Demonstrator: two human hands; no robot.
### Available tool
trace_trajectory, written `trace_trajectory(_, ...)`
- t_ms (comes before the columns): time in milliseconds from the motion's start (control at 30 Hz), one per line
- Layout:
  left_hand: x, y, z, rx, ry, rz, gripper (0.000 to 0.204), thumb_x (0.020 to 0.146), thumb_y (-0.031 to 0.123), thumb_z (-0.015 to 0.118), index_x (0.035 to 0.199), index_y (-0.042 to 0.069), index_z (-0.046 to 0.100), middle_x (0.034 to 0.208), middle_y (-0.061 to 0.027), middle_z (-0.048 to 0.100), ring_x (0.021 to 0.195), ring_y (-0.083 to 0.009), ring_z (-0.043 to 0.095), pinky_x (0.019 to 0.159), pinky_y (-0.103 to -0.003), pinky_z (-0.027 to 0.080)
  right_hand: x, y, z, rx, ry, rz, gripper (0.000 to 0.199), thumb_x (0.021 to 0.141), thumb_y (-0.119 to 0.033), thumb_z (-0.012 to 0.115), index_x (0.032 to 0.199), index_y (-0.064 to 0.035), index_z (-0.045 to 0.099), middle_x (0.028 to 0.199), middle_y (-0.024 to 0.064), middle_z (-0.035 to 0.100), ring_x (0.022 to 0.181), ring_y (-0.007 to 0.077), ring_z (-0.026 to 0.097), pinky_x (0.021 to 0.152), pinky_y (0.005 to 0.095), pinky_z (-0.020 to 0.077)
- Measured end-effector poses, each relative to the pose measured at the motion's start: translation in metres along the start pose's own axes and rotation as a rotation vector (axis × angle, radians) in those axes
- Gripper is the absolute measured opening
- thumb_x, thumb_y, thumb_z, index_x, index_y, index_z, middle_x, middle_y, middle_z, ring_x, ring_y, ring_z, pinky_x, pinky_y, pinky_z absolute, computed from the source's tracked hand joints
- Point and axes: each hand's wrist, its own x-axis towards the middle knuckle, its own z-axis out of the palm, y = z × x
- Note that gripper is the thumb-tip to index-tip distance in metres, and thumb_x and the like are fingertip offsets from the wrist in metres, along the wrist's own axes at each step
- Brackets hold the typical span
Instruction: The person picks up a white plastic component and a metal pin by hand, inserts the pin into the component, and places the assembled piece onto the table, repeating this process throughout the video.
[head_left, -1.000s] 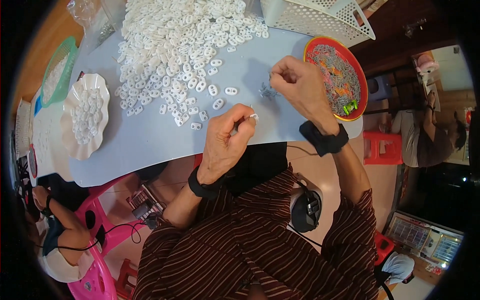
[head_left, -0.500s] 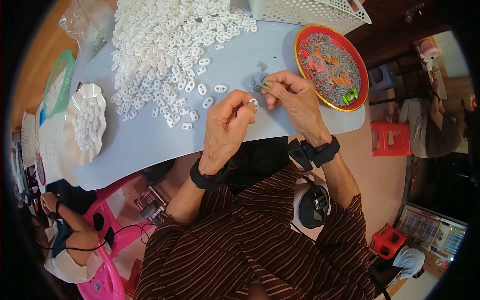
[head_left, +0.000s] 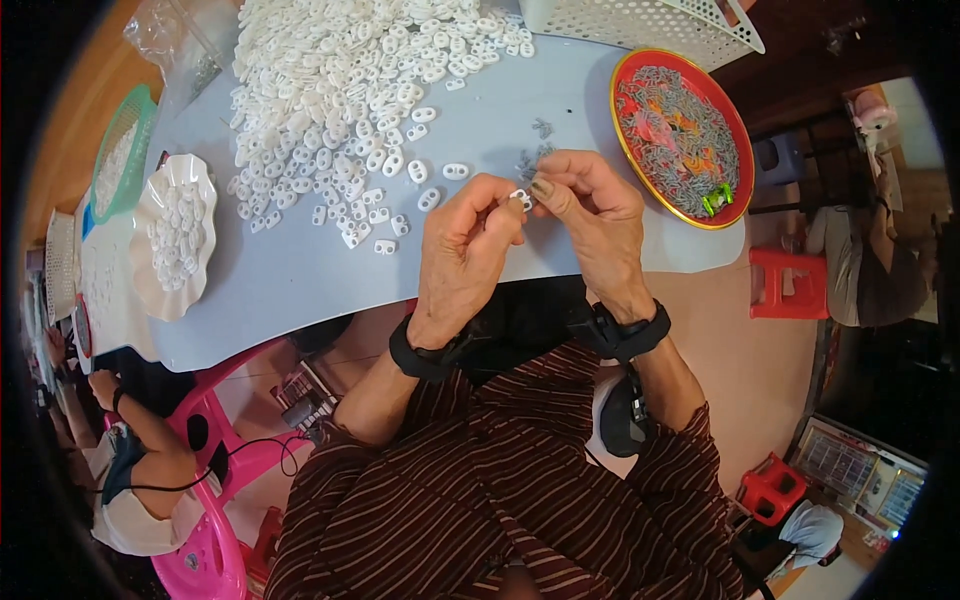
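Observation:
My left hand is closed in a pinch on a small white plastic piece with two holes. Right beside it, the fingertips of my right hand are pressed together at the white piece; whatever they pinch is too small and covered to make out. A few loose grey plastic bits lie on the table just beyond my fingers. A big heap of the same white two-holed pieces spreads ahead and to the left, with strays close to my left hand.
The pale blue-grey table carries a red gold-rimmed bowl of grey bits, a scalloped white dish, a green basket, a clear bag and a white perforated basket. Another person's arm shows at lower left.
My hands have come together: the right fingertips, apart from the white piece before, now meet it. The whole view has shifted slightly.

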Motion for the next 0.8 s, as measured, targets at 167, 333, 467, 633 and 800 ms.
trace_trajectory(167, -0.0008, -0.0018, -0.0011, 0.004, 0.006, -0.016, 0.012, 0.092, 0.010, 0.054, 0.086, 0.000, 0.057, 0.069, 0.0018, 0.055, 0.062, -0.0035, 0.049, 0.056, -0.020, 0.038, -0.0005, 0.0016, -0.0004, -0.002, 0.009, -0.023, 0.017, 0.087, -0.002, 0.065, 0.103, 0.0031, 0.061, 0.087, 0.0077, 0.067, 0.074, 0.0115, 0.063, 0.068, 0.0235, 0.0535)
trace_trajectory(333, -0.0002, -0.0012, 0.0009, -0.002, 0.013, 0.000, 0.012, 0.092, 0.010, 0.054, 0.086, 0.000, 0.057, 0.067, 0.0014, 0.056, 0.062, -0.0033, 0.049, 0.056, -0.019, 0.038, -0.0025, 0.0054, 0.0005, 0.004, 0.007, -0.054, 0.018, 0.087, -0.002, 0.065, 0.104, 0.0030, 0.061, 0.087, 0.0077, 0.067, 0.074, 0.0114, 0.063, 0.068, 0.0238, 0.0530)
trace_trajectory(467, 0.0002, -0.0021, 0.0003, 0.012, 0.004, 0.001, 0.012, 0.091, 0.009, 0.054, 0.086, -0.001, 0.057, 0.068, 0.0005, 0.058, 0.062, -0.0035, 0.050, 0.056, -0.020, 0.039, -0.0033, 0.0039, 0.0021, -0.002, 0.026, -0.046, 0.018, 0.087, -0.002, 0.065, 0.103, 0.0030, 0.061, 0.087, 0.0075, 0.067, 0.074, 0.0112, 0.063, 0.068, 0.0237, 0.0526)
trace_trajectory(633, -0.0002, -0.0012, 0.0028, 0.018, 0.014, 0.025, 0.010, 0.091, 0.007, 0.054, 0.086, -0.001, 0.057, 0.067, 0.0000, 0.058, 0.062, -0.0039, 0.051, 0.057, -0.020, 0.041, -0.0045, 0.0073, 0.0017, -0.019, 0.035, -0.078, 0.019, 0.087, -0.003, 0.065, 0.104, 0.0030, 0.061, 0.086, 0.0068, 0.067, 0.075, 0.0103, 0.062, 0.068, 0.0230, 0.0519)
trace_trajectory(800, -0.0008, -0.0040, -0.0024, 0.064, -0.080, -0.039, 0.010, 0.093, 0.010, 0.055, 0.090, 0.000, 0.060, 0.077, -0.0009, 0.060, 0.069, -0.0052, 0.052, 0.064, -0.020, 0.041, -0.0041, 0.0063, -0.0047, -0.061, -0.004, -0.063, 0.015, 0.087, -0.004, 0.066, 0.099, 0.0029, 0.063, 0.084, 0.0051, 0.066, 0.074, 0.0083, 0.060, 0.067, 0.0213, 0.0498)
